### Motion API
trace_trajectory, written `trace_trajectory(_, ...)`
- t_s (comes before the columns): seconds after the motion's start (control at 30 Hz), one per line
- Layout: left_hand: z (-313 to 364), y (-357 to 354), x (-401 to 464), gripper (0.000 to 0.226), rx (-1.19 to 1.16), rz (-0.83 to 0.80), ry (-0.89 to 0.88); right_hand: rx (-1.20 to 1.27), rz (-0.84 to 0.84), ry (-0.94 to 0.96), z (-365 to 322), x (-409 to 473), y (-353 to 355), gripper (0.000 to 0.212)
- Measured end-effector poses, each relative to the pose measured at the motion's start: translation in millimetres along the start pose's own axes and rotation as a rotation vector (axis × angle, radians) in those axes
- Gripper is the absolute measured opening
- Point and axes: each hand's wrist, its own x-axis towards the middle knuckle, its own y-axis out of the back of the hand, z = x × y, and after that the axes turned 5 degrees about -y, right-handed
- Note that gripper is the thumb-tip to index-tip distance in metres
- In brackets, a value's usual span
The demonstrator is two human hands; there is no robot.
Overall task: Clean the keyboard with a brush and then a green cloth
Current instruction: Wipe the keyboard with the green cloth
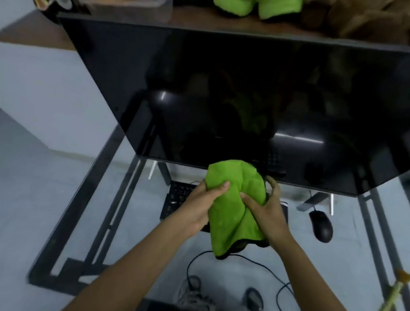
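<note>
A green cloth (234, 206) is bunched up between both my hands, held above the black keyboard (176, 197) on a glass desk. My left hand (205, 204) grips the cloth's left side with the thumb pressed on top. On the cloth's right side, my right hand (268, 208) clasps it with fingers curled behind it. Most of the keyboard is hidden by the cloth and my hands; only its left end shows. A brush (393, 294) with a pale handle and tan bristles lies on the glass at the far right.
A large dark monitor (251, 98) stands just behind the keyboard. A black mouse (320, 225) lies right of the keyboard. The glass desk (78, 219) has a black metal frame; cables and my shoes show through it. A shelf above holds a green plush item (256, 1) and a container (137, 5).
</note>
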Motion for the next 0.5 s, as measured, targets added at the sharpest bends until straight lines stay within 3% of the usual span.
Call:
trace_trajectory(0.03,-7.0,7.4,3.5,0.037,0.006,0.018,0.015,-0.047,-0.005,0.029,13.1,1.1,-6.2,0.080)
trace_trajectory(0.17,-21.7,29.1,15.1,0.034,-0.010,0.024,0.118,-0.238,-0.119,0.129,40.0,-5.1,-31.9,0.073)
trace_trajectory(0.23,-23.9,37.0,24.6,0.036,-0.017,-0.004,0.146,-0.273,-0.205,0.141,44.6,-1.7,-41.9,0.082)
trace_trajectory(0.33,-25.1,52.3,38.0,0.046,0.016,-0.071,0.130,-0.317,-0.174,0.134,45.7,15.2,-49.1,0.080)
trace_trajectory(0.43,-29.0,82.6,47.1,0.039,0.251,0.017,-0.083,-0.520,-0.060,0.205,49.3,43.4,-54.6,0.071)
trace_trajectory(0.5,-40.0,111.4,50.5,0.030,0.548,0.212,-0.336,-0.641,-0.022,0.218,52.9,60.1,-60.5,0.071)
